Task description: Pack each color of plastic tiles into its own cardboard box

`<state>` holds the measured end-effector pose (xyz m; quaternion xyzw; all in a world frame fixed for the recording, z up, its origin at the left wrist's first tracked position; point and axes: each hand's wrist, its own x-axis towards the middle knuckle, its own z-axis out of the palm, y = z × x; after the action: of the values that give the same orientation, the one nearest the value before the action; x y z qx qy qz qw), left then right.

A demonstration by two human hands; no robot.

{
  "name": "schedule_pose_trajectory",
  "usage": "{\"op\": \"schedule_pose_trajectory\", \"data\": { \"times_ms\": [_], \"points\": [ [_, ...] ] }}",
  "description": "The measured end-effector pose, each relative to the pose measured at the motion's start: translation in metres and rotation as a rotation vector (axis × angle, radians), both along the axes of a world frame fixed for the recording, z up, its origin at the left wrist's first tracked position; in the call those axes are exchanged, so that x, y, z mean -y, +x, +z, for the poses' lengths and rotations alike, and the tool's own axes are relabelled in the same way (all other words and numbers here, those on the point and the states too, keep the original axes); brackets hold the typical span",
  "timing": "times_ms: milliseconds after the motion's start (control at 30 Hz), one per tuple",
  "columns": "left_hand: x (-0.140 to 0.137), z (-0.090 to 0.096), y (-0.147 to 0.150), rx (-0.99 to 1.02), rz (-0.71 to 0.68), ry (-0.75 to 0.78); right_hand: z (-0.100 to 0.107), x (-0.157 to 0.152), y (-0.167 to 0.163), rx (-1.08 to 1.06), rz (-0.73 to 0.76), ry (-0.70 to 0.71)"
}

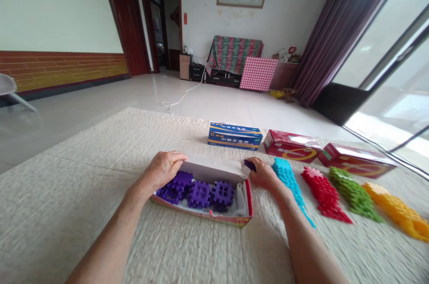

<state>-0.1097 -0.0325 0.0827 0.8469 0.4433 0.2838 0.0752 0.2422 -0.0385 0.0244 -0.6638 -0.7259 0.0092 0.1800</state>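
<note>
Reading "小霸王电池", blue box (234, 140); purple tiles (195, 195)

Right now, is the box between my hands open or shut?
Open: the box has its lid raised, purple pieces showing inside.

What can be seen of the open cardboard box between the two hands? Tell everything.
The long, rectangular, open cardboard-looking box has a white inside, a red right end wall and a red-and-yellow near side. A white flap stands along its far side. Square, notched, purple plastic-looking pieces and a white item at the right end lie inside. It sits upright on a cream textured cloth. The left hand seems to hold the flap's left end; whether the right hand touches the box is unclear.
</note>
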Motion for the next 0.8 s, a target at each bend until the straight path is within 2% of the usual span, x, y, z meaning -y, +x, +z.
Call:
{"op": "schedule_pose_trajectory", "data": {
  "times_ms": [67,133,267,333,400,467,600,700,800],
  "points": [
    [0.001,0.001,0.0,0.0,0.006,-0.016,0.002,0.001,0.001,0.012,0.003,-0.016],
    [0.001,0.001,-0.001,0.011,0.014,-0.032,0.012,0.004,0.002,0.025,-0.011,-0.019],
    [0.001,-0.001,-0.003,0.034,0.022,-0.037,0.057,0.017,-0.004,0.027,-0.071,0.053],
    [0.0,-0.001,-0.003,0.04,0.019,-0.033,0.083,0.028,-0.017,-0.014,-0.059,0.158],
    [0.0,-0.001,-0.003,0.045,0.016,-0.034,0.104,0.041,-0.036,-0.084,0.051,0.219],
    [0.0,0.0,-0.002,0.047,0.016,-0.041,0.115,0.055,-0.061,-0.133,0.223,0.205],
    [0.001,0.001,-0.002,0.037,0.027,-0.059,0.114,0.075,-0.11,-0.183,0.451,0.034],
    [0.001,0.001,-0.002,0.039,0.027,-0.055,0.103,0.08,-0.134,-0.162,0.495,-0.075],
    [0.001,0.001,-0.002,0.047,0.032,-0.049,0.094,0.078,-0.143,-0.155,0.498,-0.108]
  ]
}}
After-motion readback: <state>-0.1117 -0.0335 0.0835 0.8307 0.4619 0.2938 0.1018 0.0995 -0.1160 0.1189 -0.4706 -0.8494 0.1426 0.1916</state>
